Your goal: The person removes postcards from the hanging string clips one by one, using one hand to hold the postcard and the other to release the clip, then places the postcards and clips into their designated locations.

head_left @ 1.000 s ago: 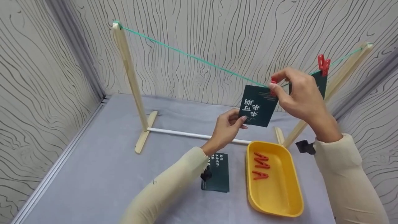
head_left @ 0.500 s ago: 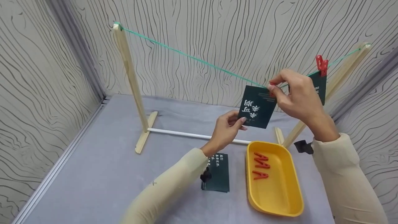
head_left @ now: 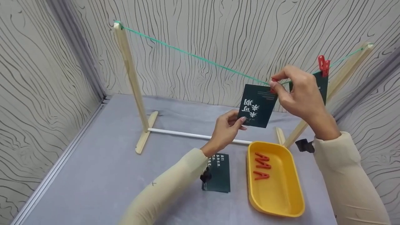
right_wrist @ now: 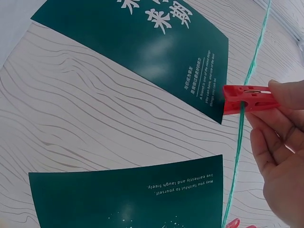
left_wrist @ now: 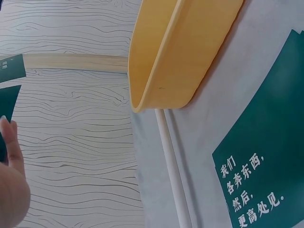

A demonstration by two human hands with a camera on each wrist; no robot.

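My left hand (head_left: 225, 127) pinches a dark green card (head_left: 257, 106) with white lettering by its lower left corner. My right hand (head_left: 301, 93) pinches the handle end of a red clothespin (right_wrist: 249, 99) between thumb and fingers. In the right wrist view the clothespin's front end sits over the card's corner, and a green string (right_wrist: 240, 137) runs across the clothespin. Another green card (right_wrist: 128, 197) hangs farther right, partly behind my right hand in the head view, with a red clothespin (head_left: 325, 66) at its top.
Wooden posts (head_left: 129, 72) carry the string, and a white rod (head_left: 184, 134) joins their feet. A yellow tray (head_left: 290, 187) holds several red clothespins (head_left: 262, 175). Left of it, below my left forearm, lies a stack of green cards (head_left: 220, 176). A patterned wall stands behind.
Both hands still hold the card and the clothespin. The card, at the clothespin, dips slightly and then rises, ending a little farther left.
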